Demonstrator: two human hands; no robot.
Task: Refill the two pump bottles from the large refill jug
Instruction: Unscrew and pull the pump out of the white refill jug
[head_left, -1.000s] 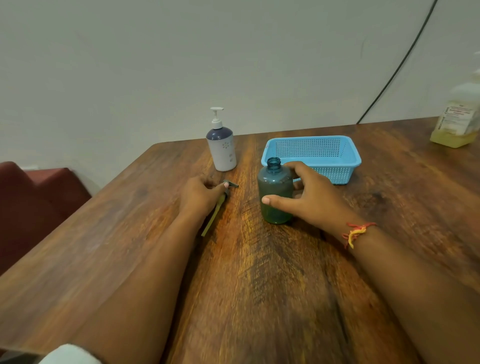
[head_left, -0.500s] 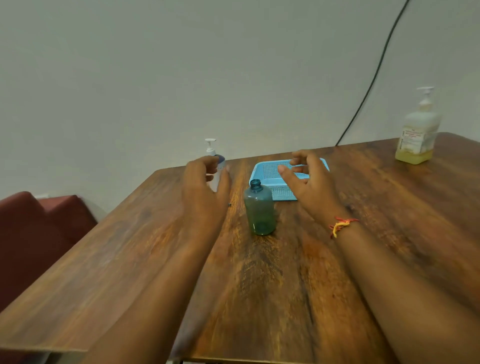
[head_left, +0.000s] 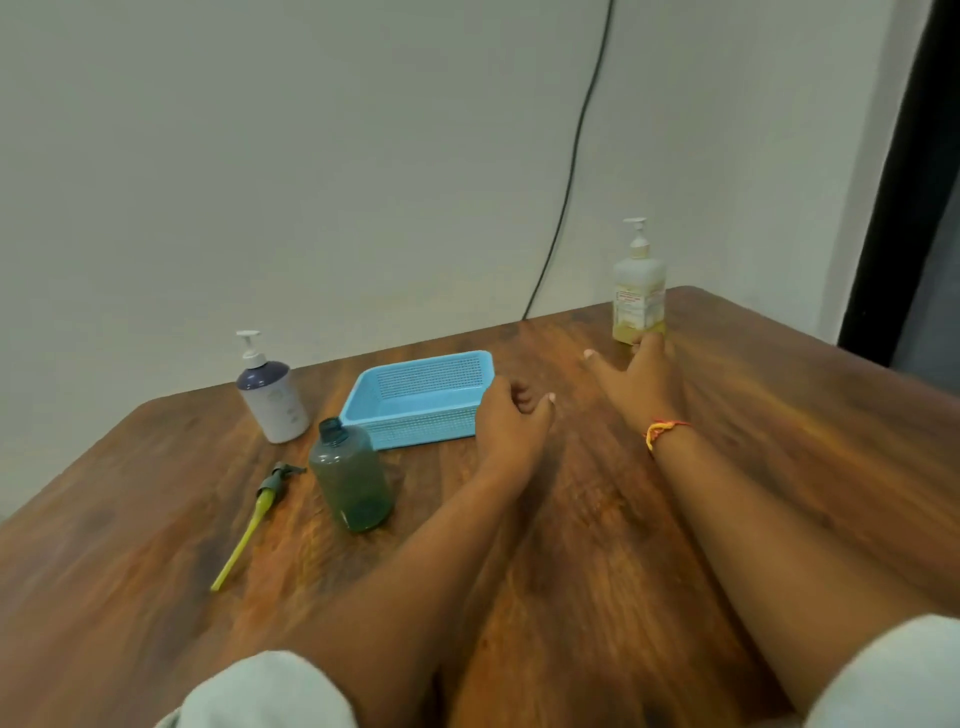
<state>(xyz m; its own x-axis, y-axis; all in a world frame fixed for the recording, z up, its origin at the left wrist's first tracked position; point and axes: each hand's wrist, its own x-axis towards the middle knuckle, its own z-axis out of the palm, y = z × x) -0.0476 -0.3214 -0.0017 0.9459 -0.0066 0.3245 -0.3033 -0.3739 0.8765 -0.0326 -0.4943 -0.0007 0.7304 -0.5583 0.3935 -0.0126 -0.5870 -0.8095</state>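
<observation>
The green bottle (head_left: 353, 483) stands upright near the left middle of the wooden table (head_left: 582, 582), its neck open and a little green liquid at the bottom. Its pump head (head_left: 274, 484), with a yellow dip tube, lies flat on the table just left of it. Farther back on the left stands the white pump bottle (head_left: 275, 402) with a dark shoulder, pump fitted. A blue basket (head_left: 415, 428) sits just right of these two.

At the far right stands the refill bottle (head_left: 639, 296), holding pale yellow liquid and capped with a pump. The right hand (head_left: 641, 382) reaches to its base, fingers straight and thumb spread, grasping nothing; blur makes contact uncertain. The left hand (head_left: 511, 423) is beside the basket's near right corner, fingers loosely curled, empty.

A red-and-yellow thread (head_left: 662, 431) circles the right wrist, and a black cable (head_left: 571, 171) runs down the wall.
</observation>
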